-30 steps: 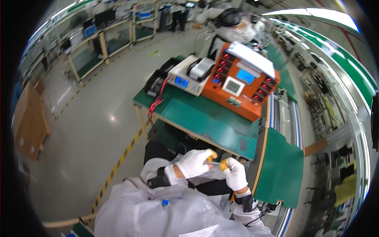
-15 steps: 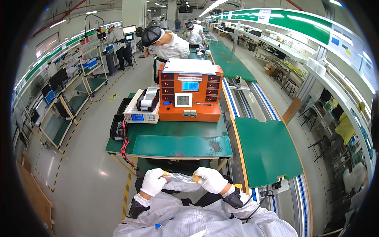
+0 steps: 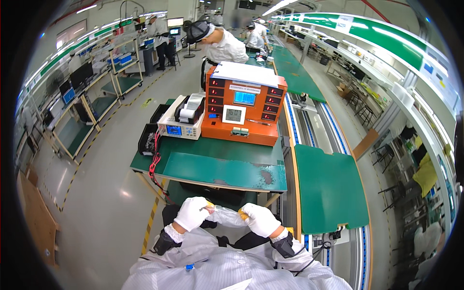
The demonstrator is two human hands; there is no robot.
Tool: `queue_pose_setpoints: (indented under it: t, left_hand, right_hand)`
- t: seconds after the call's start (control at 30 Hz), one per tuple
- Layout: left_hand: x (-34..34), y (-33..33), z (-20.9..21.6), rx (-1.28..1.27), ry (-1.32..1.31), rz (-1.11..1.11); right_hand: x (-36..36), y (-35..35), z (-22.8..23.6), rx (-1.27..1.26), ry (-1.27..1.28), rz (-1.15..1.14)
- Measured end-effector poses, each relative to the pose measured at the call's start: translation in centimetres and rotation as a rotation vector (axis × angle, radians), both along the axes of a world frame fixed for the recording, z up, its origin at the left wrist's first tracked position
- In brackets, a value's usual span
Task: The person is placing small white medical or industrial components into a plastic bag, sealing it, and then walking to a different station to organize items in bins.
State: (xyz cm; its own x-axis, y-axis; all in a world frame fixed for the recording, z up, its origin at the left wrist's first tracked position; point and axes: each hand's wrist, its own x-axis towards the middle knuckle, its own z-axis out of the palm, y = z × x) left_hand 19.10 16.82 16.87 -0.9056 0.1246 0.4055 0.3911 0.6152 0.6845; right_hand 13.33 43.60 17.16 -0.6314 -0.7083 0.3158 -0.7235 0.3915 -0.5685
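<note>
A clear, crinkled plastic bag (image 3: 227,216) is stretched between my hands, above my lap and in front of the table's near edge. My left hand (image 3: 192,213), in a white glove with yellowish fingertips, pinches one end of it. The other end is gripped by my right hand (image 3: 261,220), gloved the same way. Whether anything lies inside the bag is too hard to make out.
Ahead stands a green-topped table (image 3: 203,169) carrying an orange test box (image 3: 244,116), a white meter (image 3: 181,123) with red leads, and black bins (image 3: 148,140). A conveyor with a green board (image 3: 331,188) runs along the right. A person (image 3: 220,46) bends beyond the box.
My view has tilted and turned a little, so the far scene sits higher and further right. Both hands still hold the bag; its stretched part has shifted slightly.
</note>
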Motion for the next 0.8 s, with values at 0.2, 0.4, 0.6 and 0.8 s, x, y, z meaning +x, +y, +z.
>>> queue_pose_setpoints:
  t: [0.2,0.4,0.6,0.8]
  left_hand:
    - [0.2,-0.2,-0.1,0.044,-0.06,0.042]
    - [-0.2,-0.5,-0.9,0.064,-0.026,-0.008]
    - [-0.3,-1.2,-1.2,0.11,-0.073,0.013]
    - [-0.4,-1.3,-2.7,0.14,-0.023,0.002]
  right_hand:
    - [0.1,-0.4,1.3,0.178,-0.143,-0.106]
    - [-0.4,-0.7,0.0,0.251,-0.082,-0.067]
    - [-0.8,-1.6,-0.4,0.173,-0.152,-0.033]
    - [-0.7,-2.0,0.4,0.328,-0.156,-0.019]
